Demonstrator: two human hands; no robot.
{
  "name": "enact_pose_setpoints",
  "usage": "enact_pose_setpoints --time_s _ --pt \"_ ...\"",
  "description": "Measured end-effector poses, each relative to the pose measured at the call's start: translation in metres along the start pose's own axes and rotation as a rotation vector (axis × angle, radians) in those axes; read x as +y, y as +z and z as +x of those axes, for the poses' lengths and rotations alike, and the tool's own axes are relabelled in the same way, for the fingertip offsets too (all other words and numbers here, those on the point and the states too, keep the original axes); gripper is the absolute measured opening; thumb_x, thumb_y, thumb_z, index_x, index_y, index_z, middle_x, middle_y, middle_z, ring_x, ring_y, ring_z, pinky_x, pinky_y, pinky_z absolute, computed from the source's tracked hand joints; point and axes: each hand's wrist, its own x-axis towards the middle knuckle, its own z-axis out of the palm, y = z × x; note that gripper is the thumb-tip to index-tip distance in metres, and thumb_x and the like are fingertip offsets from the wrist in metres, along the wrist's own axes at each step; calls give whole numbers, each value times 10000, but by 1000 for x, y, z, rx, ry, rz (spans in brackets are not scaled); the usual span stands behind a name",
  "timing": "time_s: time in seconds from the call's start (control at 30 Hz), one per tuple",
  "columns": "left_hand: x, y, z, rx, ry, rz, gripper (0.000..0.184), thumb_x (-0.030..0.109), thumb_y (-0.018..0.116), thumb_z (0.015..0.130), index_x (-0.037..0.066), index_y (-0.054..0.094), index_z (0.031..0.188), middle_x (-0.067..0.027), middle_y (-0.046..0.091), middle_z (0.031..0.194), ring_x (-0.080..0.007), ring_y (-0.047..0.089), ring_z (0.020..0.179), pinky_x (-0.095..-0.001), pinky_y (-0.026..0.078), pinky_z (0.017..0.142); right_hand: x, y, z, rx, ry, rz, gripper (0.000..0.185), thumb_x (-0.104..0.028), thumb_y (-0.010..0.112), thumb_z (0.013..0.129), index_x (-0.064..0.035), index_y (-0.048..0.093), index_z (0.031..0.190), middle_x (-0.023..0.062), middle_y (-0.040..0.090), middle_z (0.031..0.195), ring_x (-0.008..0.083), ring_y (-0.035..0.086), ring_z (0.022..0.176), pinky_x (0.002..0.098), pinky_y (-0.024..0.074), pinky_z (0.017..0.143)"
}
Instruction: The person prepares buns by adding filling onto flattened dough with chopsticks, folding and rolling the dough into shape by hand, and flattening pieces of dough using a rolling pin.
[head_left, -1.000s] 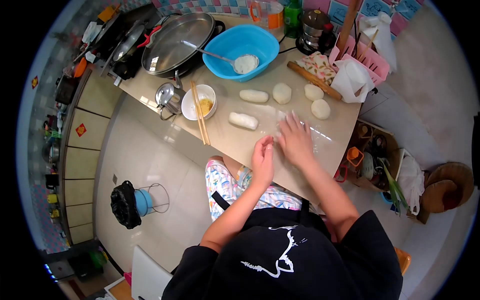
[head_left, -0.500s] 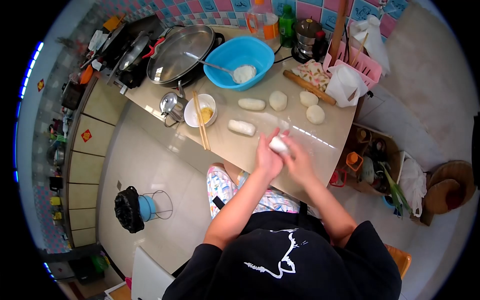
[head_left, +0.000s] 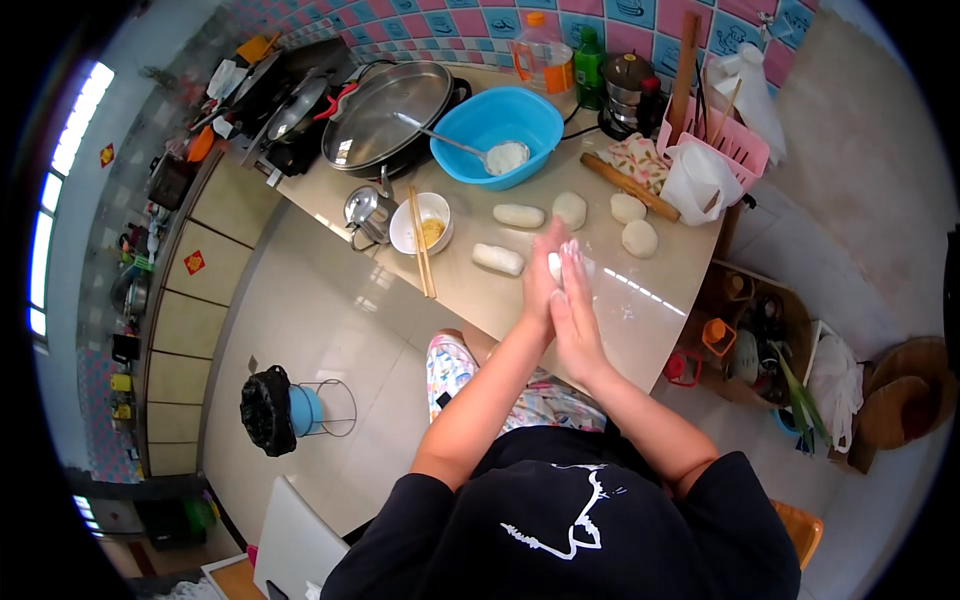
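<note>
My left hand (head_left: 539, 283) and my right hand (head_left: 577, 318) are pressed palm to palm above the counter's front edge. Between them is a piece of white dough (head_left: 555, 267), mostly hidden by the fingers. Left of the hands lie two dough rolls, one nearer (head_left: 497, 260) and one farther back (head_left: 519, 216). A round dough ball (head_left: 569, 209) sits just beyond my fingertips. Two more rounds, one behind (head_left: 628, 208) and one in front (head_left: 640, 239), rest to the right, near a wooden rolling pin (head_left: 630, 187).
On the counter (head_left: 480, 310) stand a blue basin (head_left: 470, 123) with a ladle of flour, a lidded pan (head_left: 388, 115), a white bowl (head_left: 436, 208) with chopsticks across it, a metal pot (head_left: 369, 214) and a pink rack (head_left: 742, 155). Bottles stand by the wall.
A second ago my right hand was flat over the counter. It then met my left hand around the dough, and now both palms are pressed together, pointing farther forward. The camera view has shifted.
</note>
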Motion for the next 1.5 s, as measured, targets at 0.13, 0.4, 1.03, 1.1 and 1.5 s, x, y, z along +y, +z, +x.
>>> enact_pose_setpoints --time_s 0.13,0.4,1.03,1.1,1.5 --pt "-18 19 -39 -147 -10 152 560 357 226 1031 -5 225 1458 -100 222 1529 -207 218 1401 -321 171 1141 11 -35 42 -36 222 141 462 -235 335 999 -25 363 1409 174 296 1492 268 251 1400 380 206 1126" --pt "-13 -2 -17 -170 -129 -189 606 455 233 1003 98 179 1489 -109 242 1519 -263 225 1400 -414 192 1134 -27 -16 12 -105 -132 -331 505 -338 364 972 -37 416 1374 204 378 1433 361 301 1362 508 162 1109" --pt "-9 -21 -29 -203 -321 -574 468 372 354 980 58 436 1317 -110 501 1328 -254 481 1222 -400 343 1069 8 -35 7 -101 -237 -697 564 -361 486 894 -23 420 1340 184 432 1392 351 338 1340 563 189 1084" --pt "-4 -12 -35 -101 -311 -496 459 380 348 985 66 444 1305 -110 497 1329 -260 470 1229 -407 334 1073 0 -33 12 -218 -229 -624 543 -347 471 905 -25 425 1340 188 430 1395 356 344 1336 539 204 1087" --pt "-3 -21 -10 -20 -92 -155 692 530 224 983 62 151 1488 -148 183 1538 -267 215 1406 -384 165 1147 -27 6 -29 44 -148 -156 489 -279 359 974 -20 384 1388 191 369 1441 327 315 1359 395 208 1124"
